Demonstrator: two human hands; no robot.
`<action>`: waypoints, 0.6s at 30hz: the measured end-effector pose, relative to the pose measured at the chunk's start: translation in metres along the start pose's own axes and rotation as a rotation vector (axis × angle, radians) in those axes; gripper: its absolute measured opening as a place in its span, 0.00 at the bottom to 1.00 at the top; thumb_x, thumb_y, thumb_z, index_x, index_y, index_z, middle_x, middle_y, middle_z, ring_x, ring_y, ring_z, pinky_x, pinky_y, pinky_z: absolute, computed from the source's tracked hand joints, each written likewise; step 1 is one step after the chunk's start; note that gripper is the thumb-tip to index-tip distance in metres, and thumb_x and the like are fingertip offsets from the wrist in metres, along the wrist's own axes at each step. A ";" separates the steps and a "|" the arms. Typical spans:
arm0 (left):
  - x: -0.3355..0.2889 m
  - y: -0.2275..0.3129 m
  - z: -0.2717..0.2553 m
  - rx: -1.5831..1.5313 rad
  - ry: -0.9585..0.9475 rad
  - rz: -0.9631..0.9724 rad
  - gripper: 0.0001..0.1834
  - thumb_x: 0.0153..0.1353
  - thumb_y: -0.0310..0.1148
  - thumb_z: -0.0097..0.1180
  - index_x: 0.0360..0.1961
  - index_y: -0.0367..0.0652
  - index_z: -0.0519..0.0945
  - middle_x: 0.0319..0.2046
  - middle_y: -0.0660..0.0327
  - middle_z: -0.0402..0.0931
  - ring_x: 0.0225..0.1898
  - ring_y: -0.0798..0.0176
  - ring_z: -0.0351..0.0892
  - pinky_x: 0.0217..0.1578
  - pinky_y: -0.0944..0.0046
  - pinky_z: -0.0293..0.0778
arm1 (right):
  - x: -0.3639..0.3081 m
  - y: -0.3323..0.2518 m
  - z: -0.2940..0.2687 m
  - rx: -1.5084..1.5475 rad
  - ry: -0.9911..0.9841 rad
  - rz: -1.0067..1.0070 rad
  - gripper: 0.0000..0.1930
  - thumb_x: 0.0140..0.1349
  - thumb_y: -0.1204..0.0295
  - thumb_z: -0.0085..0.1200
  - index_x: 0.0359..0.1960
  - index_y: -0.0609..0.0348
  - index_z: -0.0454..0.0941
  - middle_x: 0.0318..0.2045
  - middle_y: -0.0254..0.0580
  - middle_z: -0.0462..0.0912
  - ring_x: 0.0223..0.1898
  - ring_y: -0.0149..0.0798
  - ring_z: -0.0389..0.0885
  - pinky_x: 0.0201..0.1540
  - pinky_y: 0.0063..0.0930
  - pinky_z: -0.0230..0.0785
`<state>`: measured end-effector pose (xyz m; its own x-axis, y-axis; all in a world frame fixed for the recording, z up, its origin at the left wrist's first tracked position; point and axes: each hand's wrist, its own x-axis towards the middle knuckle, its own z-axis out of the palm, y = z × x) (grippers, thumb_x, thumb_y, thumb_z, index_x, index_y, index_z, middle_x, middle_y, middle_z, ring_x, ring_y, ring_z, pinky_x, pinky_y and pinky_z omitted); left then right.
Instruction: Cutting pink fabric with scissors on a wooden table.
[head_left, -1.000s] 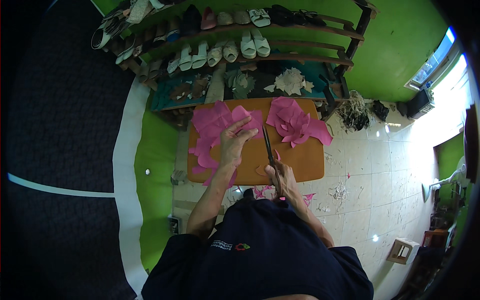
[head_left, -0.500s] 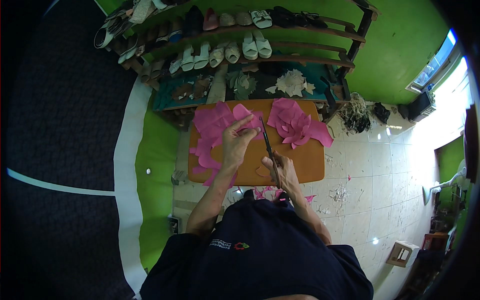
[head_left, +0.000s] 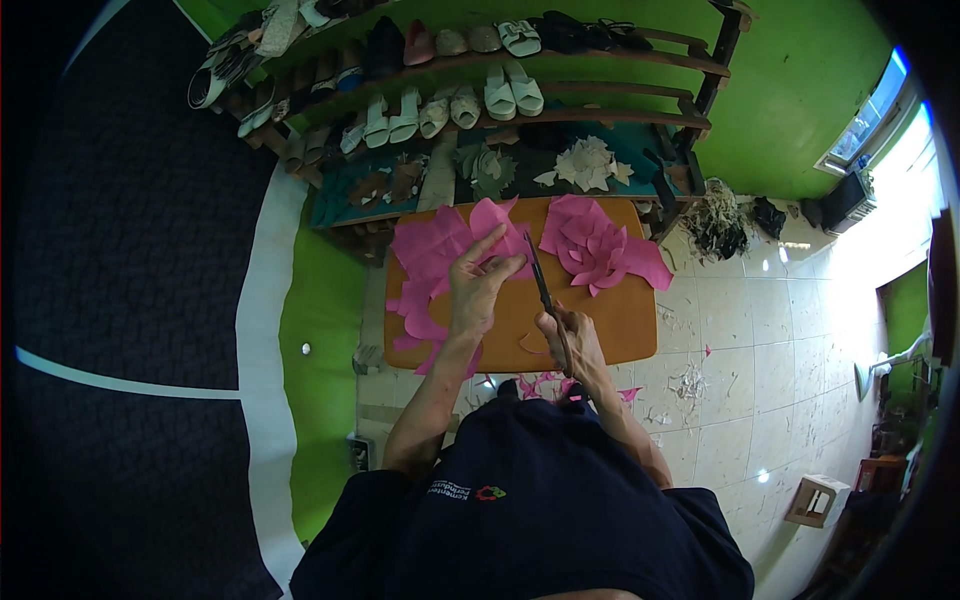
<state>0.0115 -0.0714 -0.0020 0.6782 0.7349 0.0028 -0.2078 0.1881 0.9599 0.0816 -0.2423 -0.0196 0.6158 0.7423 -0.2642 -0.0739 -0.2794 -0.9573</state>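
Left hand (head_left: 480, 288) loosely curled, fingertips pinching pink sheet piece (head_left: 492, 215) just left of scissors (head_left: 540, 275). Right hand (head_left: 578, 340) closes round scissors' handles.

The person wears a dark navy shirt (head_left: 560, 490) with loose, short sleeves (head_left: 345, 515) of the same plain cloth. Left of middle on the shirt's front sits a small red-and-green emblem (head_left: 490, 493), with white lettering (head_left: 450, 490) beside it. Both forearms (head_left: 432, 405) are bare.
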 end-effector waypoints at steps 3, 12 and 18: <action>0.001 0.000 -0.005 -0.055 -0.031 -0.001 0.28 0.57 0.17 0.63 0.60 0.36 0.75 0.27 0.67 0.80 0.30 0.75 0.79 0.40 0.75 0.76 | -0.003 -0.009 0.000 0.001 0.007 -0.020 0.36 0.56 0.37 0.60 0.19 0.66 0.70 0.14 0.32 0.63 0.18 0.28 0.63 0.21 0.31 0.62; 0.010 0.003 -0.015 -0.048 -0.099 -0.021 0.30 0.55 0.16 0.63 0.61 0.36 0.74 0.31 0.62 0.82 0.32 0.73 0.81 0.40 0.73 0.78 | -0.004 -0.013 -0.004 -0.099 0.018 -0.011 0.36 0.55 0.39 0.62 0.16 0.65 0.72 0.11 0.35 0.68 0.16 0.29 0.66 0.20 0.31 0.61; 0.011 0.015 -0.008 -0.055 -0.078 -0.076 0.30 0.53 0.17 0.66 0.60 0.35 0.75 0.21 0.73 0.75 0.27 0.79 0.76 0.40 0.76 0.75 | -0.004 -0.007 -0.006 -0.044 0.012 0.027 0.35 0.54 0.41 0.64 0.15 0.66 0.73 0.11 0.34 0.69 0.15 0.28 0.66 0.20 0.29 0.59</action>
<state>0.0100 -0.0554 0.0097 0.7460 0.6644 -0.0454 -0.1908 0.2786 0.9413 0.0838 -0.2472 -0.0113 0.6231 0.7270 -0.2886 -0.0561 -0.3265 -0.9435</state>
